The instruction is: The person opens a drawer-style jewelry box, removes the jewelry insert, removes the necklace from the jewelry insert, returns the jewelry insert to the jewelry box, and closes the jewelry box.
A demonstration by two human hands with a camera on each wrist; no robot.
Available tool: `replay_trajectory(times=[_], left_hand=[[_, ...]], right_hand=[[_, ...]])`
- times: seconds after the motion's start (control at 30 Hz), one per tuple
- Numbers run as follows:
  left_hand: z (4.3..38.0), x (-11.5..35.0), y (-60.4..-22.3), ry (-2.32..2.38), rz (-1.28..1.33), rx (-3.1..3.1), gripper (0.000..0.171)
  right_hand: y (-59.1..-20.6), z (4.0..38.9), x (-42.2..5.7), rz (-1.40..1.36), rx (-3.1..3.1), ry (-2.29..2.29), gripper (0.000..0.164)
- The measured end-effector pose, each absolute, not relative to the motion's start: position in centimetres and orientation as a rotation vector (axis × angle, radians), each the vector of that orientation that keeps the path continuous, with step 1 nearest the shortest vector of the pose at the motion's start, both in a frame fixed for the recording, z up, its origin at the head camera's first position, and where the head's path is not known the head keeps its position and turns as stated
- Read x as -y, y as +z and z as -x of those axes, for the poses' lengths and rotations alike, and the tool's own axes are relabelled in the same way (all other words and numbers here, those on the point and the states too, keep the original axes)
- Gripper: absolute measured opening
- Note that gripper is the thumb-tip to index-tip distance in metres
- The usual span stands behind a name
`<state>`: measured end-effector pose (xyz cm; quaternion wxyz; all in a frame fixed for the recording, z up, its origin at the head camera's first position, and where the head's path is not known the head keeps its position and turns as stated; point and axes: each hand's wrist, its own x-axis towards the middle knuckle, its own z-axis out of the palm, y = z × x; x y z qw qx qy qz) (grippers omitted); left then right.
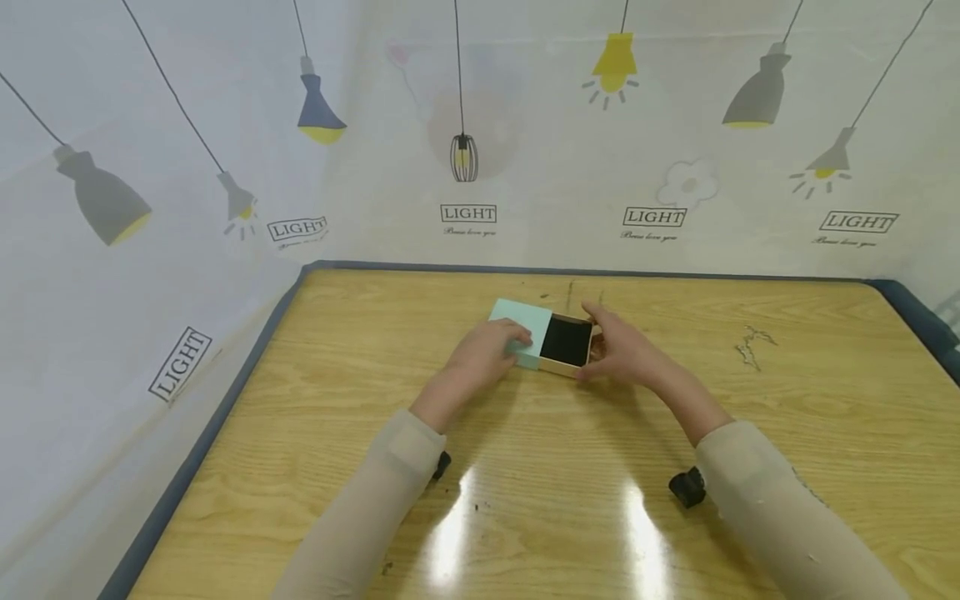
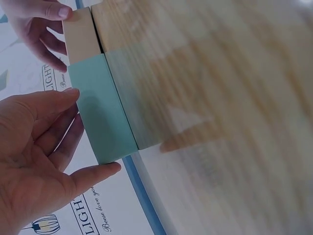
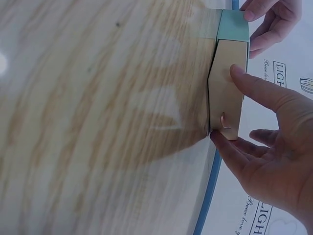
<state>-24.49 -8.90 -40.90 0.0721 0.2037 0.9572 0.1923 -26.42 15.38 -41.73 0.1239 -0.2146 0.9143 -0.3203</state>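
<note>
A mint-green box sleeve (image 1: 534,321) lies flat on the wooden table, with a tan drawer (image 1: 558,367) slid partway out of its right side. The drawer's inside is black, and a small copper-coloured loop (image 3: 224,121) shows on its end. My left hand (image 1: 483,354) grips the sleeve at its left end, thumb and fingers against its sides. At the drawer's outer end, my right hand (image 1: 626,350) holds it between thumb and fingers. From the left wrist, the sleeve's side (image 2: 100,107) and the exposed drawer side (image 2: 82,36) appear in line.
The wooden table (image 1: 337,367) has a dark blue edge strip (image 1: 465,267) along its back and sides. Behind it hangs a white sheet (image 1: 540,167) printed with lamps. A black device (image 1: 687,487) sits below the right sleeve cuff. Dark scratch marks (image 1: 750,346) show on the tabletop at right.
</note>
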Motion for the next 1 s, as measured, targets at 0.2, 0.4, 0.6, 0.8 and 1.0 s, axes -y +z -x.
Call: replay_trajectory(times=[0.2, 0.4, 0.6, 0.8, 1.0], left_hand=[[24.5, 9.0, -40.9, 0.567, -0.598, -2.88, 0.033], [24.4, 9.2, -40.9, 0.548, -0.606, -2.888, 0.033], [24.4, 9.2, -41.0, 0.552, -0.621, -2.88, 0.033], [24.3, 9.0, -40.9, 0.565, -0.627, -2.868, 0.034], [24.1, 8.8, -40.8, 0.573, -0.618, -2.847, 0.035]], right_hand=[[-41.7, 26.4, -15.0, 0.621, -2.682, -0.919, 0.108], [-41.7, 26.6, -13.9, 0.625, -2.717, -0.894, 0.106], [-41.9, 27.0, -12.3, 0.618, -2.75, -0.84, 0.108], [-41.8, 27.2, -11.2, 0.591, -2.749, -0.826, 0.114], [-42.0, 26.6, -9.9, 0.577, -2.835, -0.788, 0.123]])
